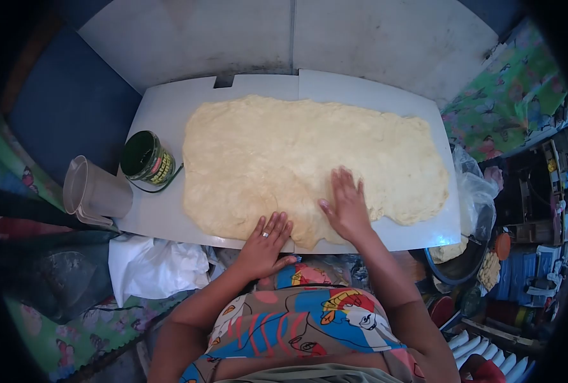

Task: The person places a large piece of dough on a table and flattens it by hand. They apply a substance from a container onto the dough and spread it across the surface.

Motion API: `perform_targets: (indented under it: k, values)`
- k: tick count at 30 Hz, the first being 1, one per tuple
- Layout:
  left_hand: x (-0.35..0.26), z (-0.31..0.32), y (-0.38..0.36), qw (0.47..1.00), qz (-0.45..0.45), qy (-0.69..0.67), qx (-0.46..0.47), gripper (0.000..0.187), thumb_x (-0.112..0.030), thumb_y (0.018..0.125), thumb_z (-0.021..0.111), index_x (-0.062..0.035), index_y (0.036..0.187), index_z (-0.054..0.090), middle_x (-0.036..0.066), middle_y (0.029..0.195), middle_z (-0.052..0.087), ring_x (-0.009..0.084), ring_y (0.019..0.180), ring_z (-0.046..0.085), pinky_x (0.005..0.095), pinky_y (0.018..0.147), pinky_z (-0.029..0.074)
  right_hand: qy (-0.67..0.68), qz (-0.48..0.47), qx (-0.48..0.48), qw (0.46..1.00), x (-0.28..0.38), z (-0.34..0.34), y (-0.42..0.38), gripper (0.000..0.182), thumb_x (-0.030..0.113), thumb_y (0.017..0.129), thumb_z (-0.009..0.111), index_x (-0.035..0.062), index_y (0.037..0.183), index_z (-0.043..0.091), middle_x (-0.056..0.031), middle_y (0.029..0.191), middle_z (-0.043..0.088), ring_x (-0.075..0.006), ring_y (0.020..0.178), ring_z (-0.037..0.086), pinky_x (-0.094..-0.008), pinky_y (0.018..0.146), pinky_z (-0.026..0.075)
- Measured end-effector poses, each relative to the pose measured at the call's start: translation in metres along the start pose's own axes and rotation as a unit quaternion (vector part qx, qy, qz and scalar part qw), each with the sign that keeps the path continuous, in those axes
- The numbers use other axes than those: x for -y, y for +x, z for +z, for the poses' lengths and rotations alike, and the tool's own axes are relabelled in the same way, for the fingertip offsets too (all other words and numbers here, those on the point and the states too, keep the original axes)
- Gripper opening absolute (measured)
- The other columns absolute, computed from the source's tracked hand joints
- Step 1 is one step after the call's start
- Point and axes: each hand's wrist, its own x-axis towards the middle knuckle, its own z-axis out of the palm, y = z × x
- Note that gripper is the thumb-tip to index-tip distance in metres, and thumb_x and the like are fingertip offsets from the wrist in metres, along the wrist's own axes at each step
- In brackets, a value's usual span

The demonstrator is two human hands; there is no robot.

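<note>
A large, flattened sheet of pale dough [316, 153] covers most of the white tabletop [162, 115]. My left hand [268, 246], with a ring on one finger, rests on the dough's near edge, its fingers spread and nothing held. Farther right, my right hand [346, 204] lies palm down on the dough near its front middle, with the thumb apart from the fingers. The dough's surface is uneven, and its near edge bulges between my hands.
A green bucket [159, 167] with a handle and a clear plastic jug [105, 191] stand at the table's left end. White plastic bags [159, 262] hang below the left front edge. Off the right corner sits a dark basin [453, 271] with dough, beside clear plastic [475, 195].
</note>
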Motion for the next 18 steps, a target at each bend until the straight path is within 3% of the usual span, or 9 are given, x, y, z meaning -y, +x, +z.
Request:
perform_targets:
  k: [1,3,4,6,7,9,13,16,18]
  values:
    - [0.003,-0.001,-0.003,1.000,0.000,0.004,0.001,0.080,-0.057,0.089,0.041,-0.0019,0.144,0.024,0.023,0.150,0.019,0.0349,0.141,0.017,0.0486,0.114,0.007,-0.009,-0.057,-0.038,0.998,0.015,0.005,0.009,0.074,0.048,0.093,0.040,-0.0002,0.145,0.018,-0.0208,0.151,0.017,-0.0332,0.142,0.012,-0.0539,0.113,0.004]
    - [0.014,-0.005,-0.009,0.975,0.035,-0.221,-0.015,0.075,-0.055,0.091,0.040,-0.0008,0.142,0.030,0.023,0.146,0.029,0.0347,0.138,0.025,0.0463,0.113,0.014,-0.029,-0.143,-0.099,0.984,0.046,0.028,0.020,0.074,0.046,0.092,0.042,-0.0004,0.145,0.020,-0.0203,0.151,0.018,-0.0327,0.142,0.013,-0.0534,0.113,0.006]
    - [0.021,-0.010,-0.015,0.975,0.034,-0.218,-0.014,0.075,-0.055,0.091,0.040,-0.0008,0.142,0.030,0.023,0.146,0.029,0.0347,0.138,0.025,0.0463,0.113,0.014,-0.041,-0.173,-0.119,0.977,0.057,0.049,0.023,0.073,0.045,0.092,0.043,0.0003,0.145,0.020,-0.0199,0.151,0.019,-0.0321,0.142,0.014,-0.0534,0.113,0.006]
    - [0.033,-0.024,-0.025,0.851,-0.137,-0.486,-0.145,0.066,-0.048,0.095,0.039,0.0007,0.139,0.036,0.023,0.143,0.036,0.0350,0.136,0.029,0.0437,0.111,0.021,-0.062,-0.216,-0.069,0.972,0.076,0.069,0.016,0.073,0.049,0.092,0.040,0.0033,0.146,0.022,-0.0181,0.152,0.020,-0.0288,0.142,0.015,-0.0527,0.113,0.005]
    - [0.037,-0.028,-0.024,0.849,-0.140,-0.488,-0.144,0.066,-0.048,0.095,0.039,0.0007,0.139,0.036,0.023,0.143,0.036,0.0350,0.136,0.029,0.0437,0.111,0.021,-0.064,-0.225,-0.063,0.970,0.085,0.069,0.013,0.072,0.050,0.092,0.039,0.0049,0.146,0.023,-0.0168,0.152,0.020,-0.0277,0.142,0.015,-0.0523,0.114,0.005]
    - [0.044,-0.034,-0.017,0.853,-0.211,-0.365,-0.309,0.059,-0.042,0.097,0.037,0.0027,0.136,0.039,0.022,0.140,0.040,0.0354,0.134,0.033,0.0414,0.108,0.026,-0.057,-0.272,-0.030,0.960,0.098,0.077,0.004,0.072,0.052,0.092,0.037,0.0062,0.146,0.023,-0.0155,0.152,0.021,-0.0274,0.142,0.016,-0.0516,0.114,0.005]
    - [0.055,-0.036,0.004,0.876,-0.206,-0.295,-0.320,0.060,-0.039,0.097,0.037,0.0038,0.138,0.035,0.023,0.142,0.037,0.0374,0.136,0.029,0.0430,0.111,0.021,-0.031,-0.381,0.025,0.924,0.103,0.080,0.002,0.071,0.056,0.092,0.033,0.0087,0.145,0.026,-0.0128,0.152,0.023,-0.0266,0.142,0.017,-0.0495,0.115,0.005]
    - [0.061,-0.026,0.006,0.928,-0.205,-0.143,-0.276,0.063,-0.041,0.095,0.038,0.0028,0.141,0.030,0.023,0.146,0.031,0.0383,0.138,0.023,0.0465,0.113,0.014,-0.042,-0.392,0.067,0.917,0.095,0.077,-0.004,0.069,0.055,0.093,0.032,0.0074,0.143,0.031,-0.0141,0.151,0.025,-0.0268,0.142,0.017,-0.0486,0.115,0.005]
    - [0.061,-0.015,0.002,0.958,-0.227,0.108,-0.135,0.067,-0.042,0.094,0.039,0.0009,0.143,0.027,0.022,0.149,0.025,0.0374,0.140,0.018,0.0507,0.113,0.008,-0.046,-0.401,0.084,0.911,0.089,0.073,-0.005,0.068,0.055,0.093,0.032,0.0068,0.142,0.034,-0.0147,0.150,0.026,-0.0268,0.142,0.016,-0.0482,0.115,0.005]
